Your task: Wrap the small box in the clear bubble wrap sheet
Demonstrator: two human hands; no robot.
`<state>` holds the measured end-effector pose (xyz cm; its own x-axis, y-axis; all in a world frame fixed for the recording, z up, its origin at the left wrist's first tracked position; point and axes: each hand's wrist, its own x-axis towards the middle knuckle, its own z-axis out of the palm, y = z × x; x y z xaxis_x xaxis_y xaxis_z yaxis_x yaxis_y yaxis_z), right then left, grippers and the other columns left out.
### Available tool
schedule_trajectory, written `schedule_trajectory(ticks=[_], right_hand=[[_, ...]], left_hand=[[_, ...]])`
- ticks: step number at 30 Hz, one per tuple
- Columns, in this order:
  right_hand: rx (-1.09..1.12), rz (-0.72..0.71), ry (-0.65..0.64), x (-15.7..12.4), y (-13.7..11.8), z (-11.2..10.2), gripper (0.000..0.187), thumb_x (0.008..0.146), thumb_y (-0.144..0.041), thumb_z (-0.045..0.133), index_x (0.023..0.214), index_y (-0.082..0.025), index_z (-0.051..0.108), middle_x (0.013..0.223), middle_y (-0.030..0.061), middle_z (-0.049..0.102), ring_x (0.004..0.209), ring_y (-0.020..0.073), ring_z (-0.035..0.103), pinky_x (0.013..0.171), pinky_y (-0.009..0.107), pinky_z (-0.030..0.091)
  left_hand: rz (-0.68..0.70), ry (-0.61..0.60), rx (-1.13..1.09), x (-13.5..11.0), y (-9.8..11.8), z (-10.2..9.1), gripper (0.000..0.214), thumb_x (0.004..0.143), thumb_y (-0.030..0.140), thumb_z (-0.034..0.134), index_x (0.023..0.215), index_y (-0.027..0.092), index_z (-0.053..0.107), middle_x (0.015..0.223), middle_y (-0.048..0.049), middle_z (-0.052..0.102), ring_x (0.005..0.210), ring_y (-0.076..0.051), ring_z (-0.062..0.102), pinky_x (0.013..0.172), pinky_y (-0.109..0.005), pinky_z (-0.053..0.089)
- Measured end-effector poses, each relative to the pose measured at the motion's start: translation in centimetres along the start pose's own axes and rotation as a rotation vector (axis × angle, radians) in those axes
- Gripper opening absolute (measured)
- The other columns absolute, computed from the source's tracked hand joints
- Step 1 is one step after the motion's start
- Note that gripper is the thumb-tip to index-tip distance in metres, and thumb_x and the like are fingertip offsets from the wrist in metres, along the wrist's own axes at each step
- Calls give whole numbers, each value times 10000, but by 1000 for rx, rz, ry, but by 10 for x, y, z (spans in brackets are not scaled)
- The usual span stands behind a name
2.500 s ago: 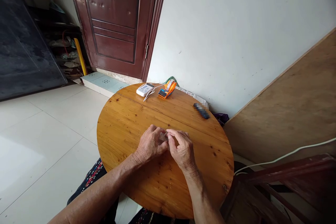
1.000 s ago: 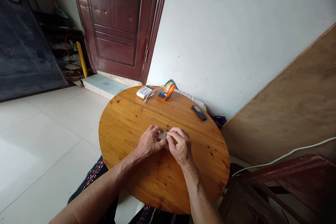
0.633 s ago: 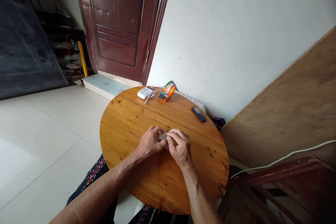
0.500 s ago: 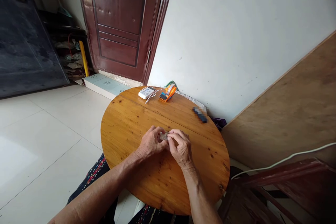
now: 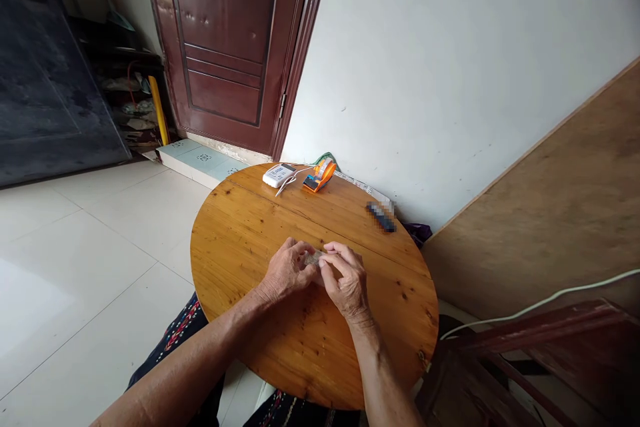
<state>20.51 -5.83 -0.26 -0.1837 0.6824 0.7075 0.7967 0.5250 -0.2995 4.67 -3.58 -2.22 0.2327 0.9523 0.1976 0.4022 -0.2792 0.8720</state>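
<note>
Between my two hands, over the middle of the round wooden table [image 5: 235, 240], is a small translucent, greyish piece [image 5: 314, 258] that looks like clear plastic. My left hand [image 5: 289, 268] is curled round its left side, with thumb and fingertips closed on it. From the right, my right hand [image 5: 347, 280] pinches at its edge with the thumb and a finger, while another finger is raised off it. The fingers cover much of the piece, so its full shape and any contents are hidden.
At the table's far edge lie a white power strip [image 5: 279, 175] with a cable and an orange tape dispenser [image 5: 319, 175]. A dark, pixelated object [image 5: 381, 217] lies at the far right. Beyond stand a white wall [image 5: 425, 67] and a brown door [image 5: 225, 47].
One finger of my right hand has lifted slightly from the translucent piece. My left hand keeps nearly the same place. The whole view has shifted a little.
</note>
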Motion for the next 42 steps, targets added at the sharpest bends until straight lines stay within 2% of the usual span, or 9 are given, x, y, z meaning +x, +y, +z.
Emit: schedule_trajectory(ticks=[11,19,25,27,31,33,36,42], right_hand=[[25,-4,-38,-1,0,2,138,817,-173,543,733,-219,643,987,66,675,925,220,637,831,363,460],[44,26,-50,0,-1,0,91,800,-184,557,810,-227,636,996,74,666,953,233,629,849,373,476],[79,44,-30,0,0,-1,153,804,-191,568,941,-222,629,1021,85,671,995,246,627,883,397,481],[104,70,-15,0,2,-1,150,815,-202,564,952,-221,623,1020,86,672,997,246,628,887,400,484],[131,228,51,0,9,1,152,835,-258,551,963,-221,624,928,63,683,872,220,646,843,382,503],[132,315,67,-1,13,1,161,834,-288,547,951,-218,632,855,44,683,800,205,645,790,358,512],[166,365,56,-1,16,1,169,820,-313,552,926,-219,643,845,42,695,773,200,647,734,339,509],[239,414,5,-1,16,0,226,804,-335,569,977,-218,654,946,74,720,841,225,665,757,373,504]], left_hand=[[-12,17,-31,-1,3,-2,245,724,255,622,960,213,673,873,-2,537,748,-133,546,713,-256,469],[2,46,-50,0,3,-4,241,732,244,583,946,200,684,846,-5,537,740,-137,541,706,-265,460],[4,83,-101,0,8,-8,259,693,253,572,919,191,682,833,-6,542,733,-140,529,712,-277,451],[-49,102,-214,2,8,-8,268,657,241,561,895,178,667,798,3,532,700,-128,513,684,-268,441],[-354,178,-663,8,4,-10,331,618,295,559,915,154,592,663,42,494,550,-88,443,538,-222,376],[-431,223,-797,11,2,-12,349,597,331,595,896,152,574,630,51,496,524,-76,437,520,-209,359],[-424,237,-841,13,0,-13,340,568,332,647,846,150,579,613,55,501,515,-63,435,517,-196,350],[-409,228,-834,12,4,-10,271,577,247,638,822,142,591,573,80,460,475,-37,380,485,-174,305]])
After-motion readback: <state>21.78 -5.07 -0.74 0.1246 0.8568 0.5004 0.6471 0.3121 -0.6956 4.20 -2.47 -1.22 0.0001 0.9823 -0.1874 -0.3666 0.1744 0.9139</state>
